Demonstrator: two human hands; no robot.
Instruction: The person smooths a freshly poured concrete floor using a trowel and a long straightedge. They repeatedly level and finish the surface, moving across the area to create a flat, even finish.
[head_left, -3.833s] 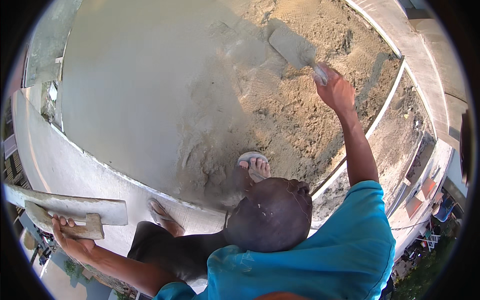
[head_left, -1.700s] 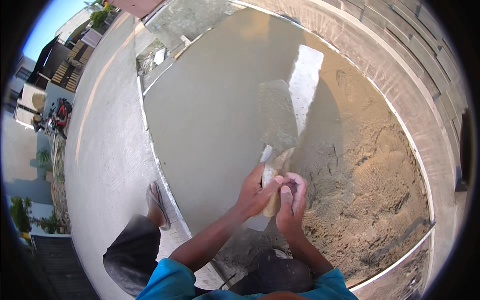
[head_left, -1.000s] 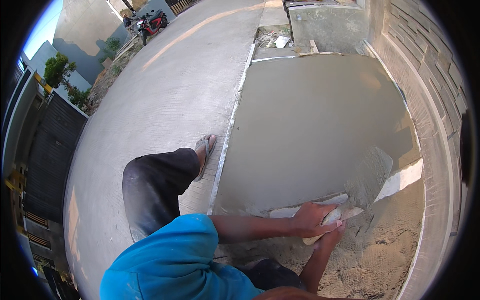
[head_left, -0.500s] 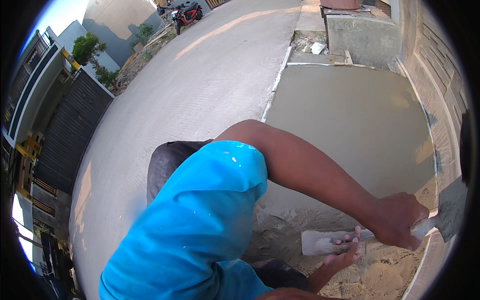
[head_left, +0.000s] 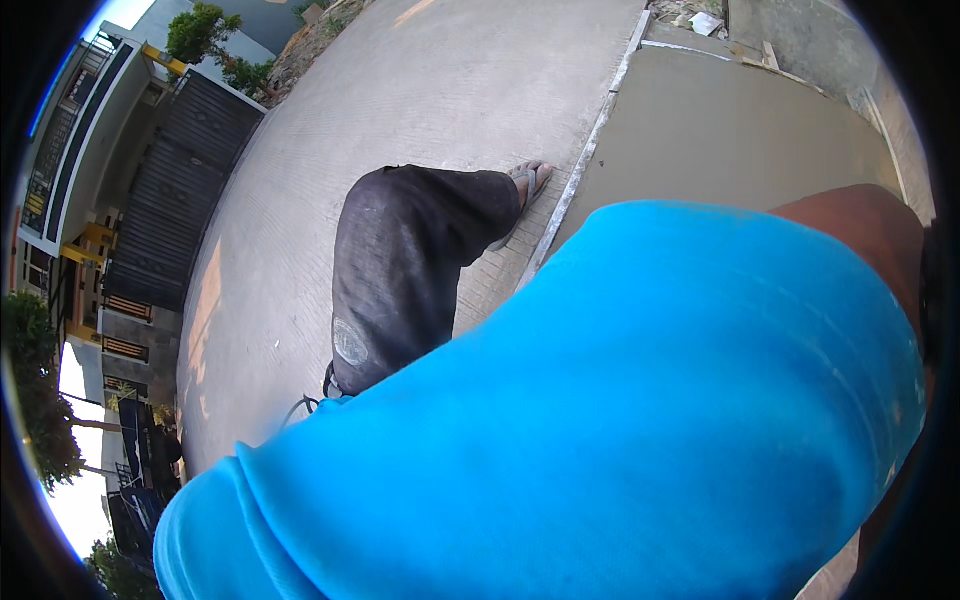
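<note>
Neither of my hands is in view; my blue sleeve and shirt [head_left: 640,400] fill the lower right. Past the sleeve, part of my bare arm [head_left: 860,220] shows at the right edge, and its hand is hidden. Beyond the arm lies a smooth grey slab of wet cement [head_left: 735,130], with a small dark spot near its left side. The trowel and float cannot be seen.
My bent knee in dark trousers [head_left: 400,260] and a sandalled foot [head_left: 525,195] are beside the slab's pale edge strip [head_left: 590,150]. A concrete road [head_left: 290,270] runs along the left, with a dark gate [head_left: 180,190] beyond. Rubble [head_left: 690,15] lies past the slab's far end.
My view and body have turned, so the blue sleeve now covers the work area. Both hands, the trowel and the float have gone out of sight; my knee and foot have come into view.
</note>
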